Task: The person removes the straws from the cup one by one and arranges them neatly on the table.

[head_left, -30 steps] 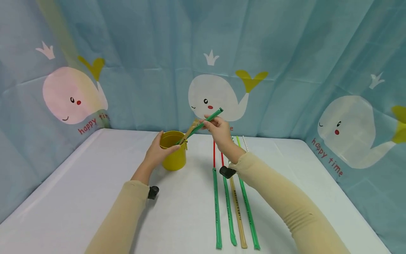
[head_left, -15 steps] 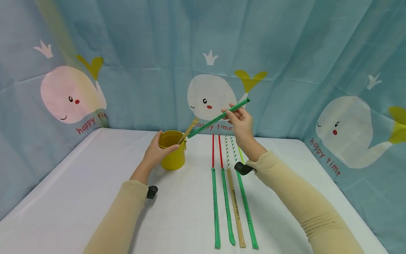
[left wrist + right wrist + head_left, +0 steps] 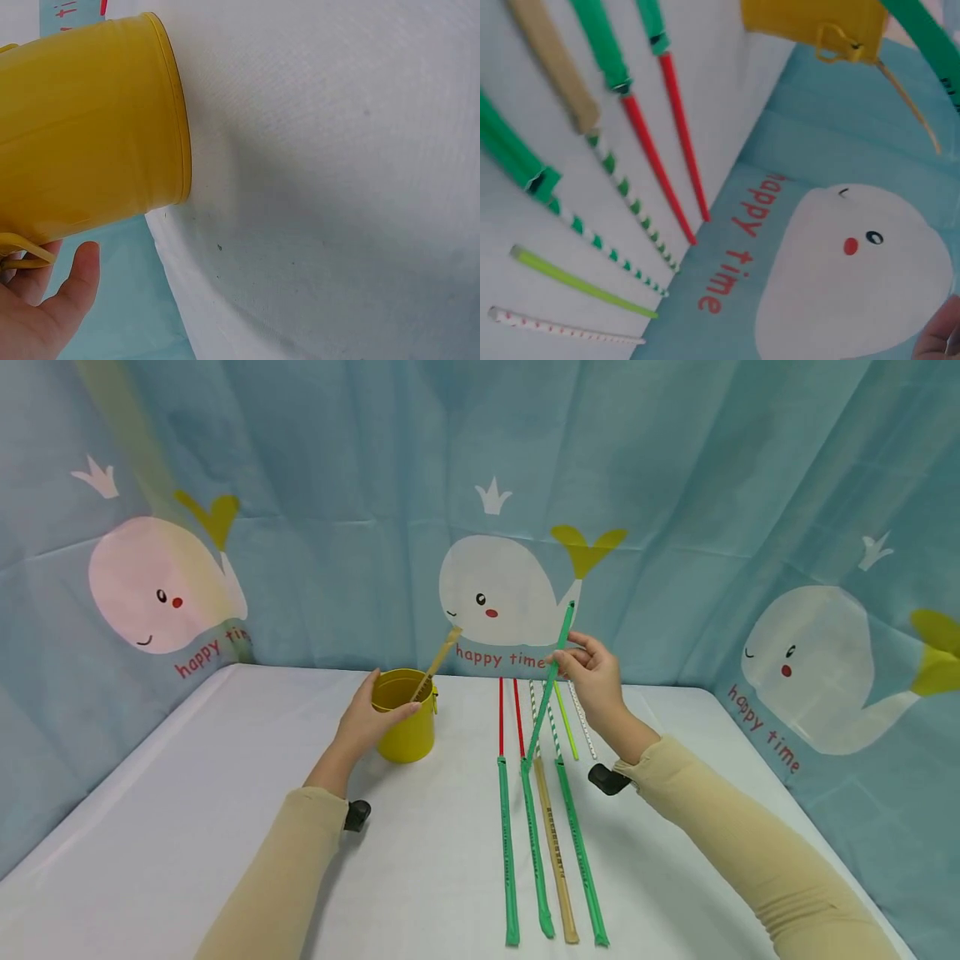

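My left hand (image 3: 366, 722) holds the yellow bucket (image 3: 407, 737) from its left side, thumb at the near rim. A brown paper straw sleeve (image 3: 439, 660) leans out of the bucket. My right hand (image 3: 597, 681) pinches a green paper straw sleeve (image 3: 545, 703) near its upper part, tilted above the row of straws. Its lower end overlaps a sleeved straw in the head view. On the table lie red straws (image 3: 649, 150) and green-striped straws (image 3: 626, 191), their near ends in green and brown sleeves. A lime straw (image 3: 566, 722) and a white patterned straw (image 3: 582, 720) lie bare.
The white table (image 3: 262, 860) reaches back to a blue curtain (image 3: 337, 527) printed with whales. Black wrist cameras (image 3: 609, 779) sit on both wrists. A yellow handle (image 3: 836, 45) hangs at the bucket's side.
The right hand has drawn the green sleeve out of the bucket and moved it right, turning it steeper, over the straws. The left hand has stayed on the bucket; the brown sleeve remains inside.
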Available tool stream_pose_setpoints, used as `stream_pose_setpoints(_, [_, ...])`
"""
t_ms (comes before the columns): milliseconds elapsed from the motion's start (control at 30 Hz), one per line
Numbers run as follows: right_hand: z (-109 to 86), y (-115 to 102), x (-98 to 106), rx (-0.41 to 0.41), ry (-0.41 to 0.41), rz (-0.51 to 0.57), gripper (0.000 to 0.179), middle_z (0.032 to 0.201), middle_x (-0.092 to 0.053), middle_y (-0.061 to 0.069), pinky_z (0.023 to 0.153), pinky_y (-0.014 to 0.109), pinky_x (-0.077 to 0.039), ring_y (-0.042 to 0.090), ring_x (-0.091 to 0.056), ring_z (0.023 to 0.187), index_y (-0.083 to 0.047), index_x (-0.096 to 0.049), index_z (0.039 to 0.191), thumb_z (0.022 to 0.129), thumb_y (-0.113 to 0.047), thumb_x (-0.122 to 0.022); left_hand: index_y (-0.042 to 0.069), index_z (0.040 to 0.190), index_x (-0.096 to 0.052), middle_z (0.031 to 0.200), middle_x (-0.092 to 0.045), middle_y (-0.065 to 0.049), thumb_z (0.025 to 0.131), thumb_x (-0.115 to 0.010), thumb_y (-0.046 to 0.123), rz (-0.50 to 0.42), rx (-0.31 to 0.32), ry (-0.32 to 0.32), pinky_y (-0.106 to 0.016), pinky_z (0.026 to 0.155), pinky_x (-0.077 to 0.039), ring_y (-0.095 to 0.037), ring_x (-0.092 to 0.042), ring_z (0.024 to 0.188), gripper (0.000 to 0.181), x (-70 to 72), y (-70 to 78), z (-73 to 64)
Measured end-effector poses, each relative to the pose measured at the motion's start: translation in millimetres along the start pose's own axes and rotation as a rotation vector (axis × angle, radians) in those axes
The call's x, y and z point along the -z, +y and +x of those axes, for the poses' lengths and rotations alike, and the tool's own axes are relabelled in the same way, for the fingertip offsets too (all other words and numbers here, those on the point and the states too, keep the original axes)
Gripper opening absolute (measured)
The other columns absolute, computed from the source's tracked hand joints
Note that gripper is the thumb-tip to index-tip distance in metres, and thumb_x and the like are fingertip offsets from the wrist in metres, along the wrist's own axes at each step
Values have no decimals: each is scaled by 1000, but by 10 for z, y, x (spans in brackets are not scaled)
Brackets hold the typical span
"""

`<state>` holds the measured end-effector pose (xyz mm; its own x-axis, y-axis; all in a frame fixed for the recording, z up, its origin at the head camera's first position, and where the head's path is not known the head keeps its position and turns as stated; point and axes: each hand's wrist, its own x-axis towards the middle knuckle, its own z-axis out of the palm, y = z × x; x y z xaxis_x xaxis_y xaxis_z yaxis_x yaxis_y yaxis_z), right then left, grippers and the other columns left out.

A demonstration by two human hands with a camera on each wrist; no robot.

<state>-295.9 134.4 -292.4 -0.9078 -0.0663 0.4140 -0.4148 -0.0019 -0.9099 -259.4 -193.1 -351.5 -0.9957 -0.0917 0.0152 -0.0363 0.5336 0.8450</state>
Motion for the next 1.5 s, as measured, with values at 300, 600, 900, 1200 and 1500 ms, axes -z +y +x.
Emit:
stream_pose_setpoints(300, [-150, 56, 144, -23, -79, 3, 43, 80, -66, -10, 63, 21, -50, 8, -58, 67, 4, -44, 136, 96, -1, -59, 14, 157, 4, 161, -8, -15, 88, -64, 55, 2, 13, -9, -60, 112, -20, -40, -19, 143, 105, -2, -6, -15])
stream_pose_setpoints(600, [-228, 132, 186, -38, -59, -26, 33, 81, -57, -2, 57, 20, -49, 7, -54, 62, 6, -48, 124, 93, 4, -60, 13, 157, 4, 161, -9, -16, 88, -65, 54, 1, 17, -8, -59, 113, -20, -40, -19, 142, 106, 8, 5, -29])
stream_pose_setpoints(900, [-274, 206, 299, -31, -92, -119, 24, 86, -56, 3, 60, 23, -50, 10, -53, 66, 4, -56, 116, 94, -4, -63, 13, 157, 4, 161, -9, -17, 87, -65, 55, 6, 24, -4, -60, 113, -20, -40, -19, 142, 106, 3, 11, -22])
stream_pose_setpoints(1200, [-320, 230, 518, -38, -252, -228, 38, 94, -57, 4, 67, 21, -51, 9, -57, 74, 10, -52, 127, 92, 1, -64, 13, 157, 4, 161, -10, -16, 88, -65, 55, 3, 8, -7, -59, 113, -20, -40, -20, 142, 106, 3, 13, -2])
stream_pose_setpoints(1500, [-404, 290, 677, -51, -296, -283, 43, 96, -60, 3, 69, 25, -53, 10, -58, 77, 7, -53, 133, 93, -4, -64, 14, 157, 4, 161, -9, -15, 86, -65, 57, 0, 12, -11, -60, 113, -20, -40, -19, 142, 107, 3, 17, -11])
